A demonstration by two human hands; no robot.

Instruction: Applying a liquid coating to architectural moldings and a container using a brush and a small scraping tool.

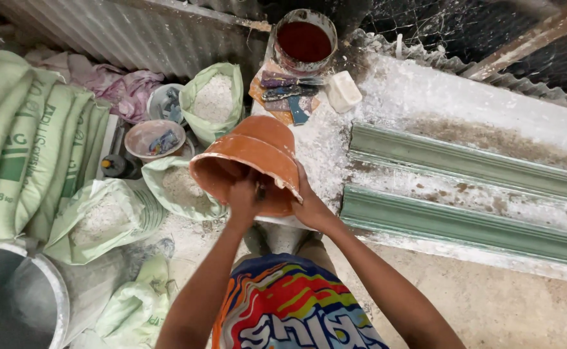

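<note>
Far to the left of the orange bowl [251, 158] lies a stack of pale green sacks [25, 142], and below them, at the lower left corner, a grey bucket [19, 304]. Nearer the orange bowl's left side, open green bags of white powder [103, 216] stand on the floor, one more bag [212, 100] standing up and to the left of it, with a small pink basin [154, 139] between them.

The orange bowl itself is tipped on its side, mouth facing left and down, held at the near edge of the white-dusted surface [425, 97]. The left hand [243, 199] reaches into the bowl's open mouth, fingers curled at the inner rim; whether it pinches something small there I cannot tell. The right hand [309, 205] is clamped on the bowl's outer wall from below and right, steadying it.

Behind the orange bowl sits a round tin of dark red liquid [304, 40], with scrapers [290, 87] just below it and a white block [345, 90] to their right. To the right of the bowl, long green mouldings [464, 194] lie along the surface.
</note>
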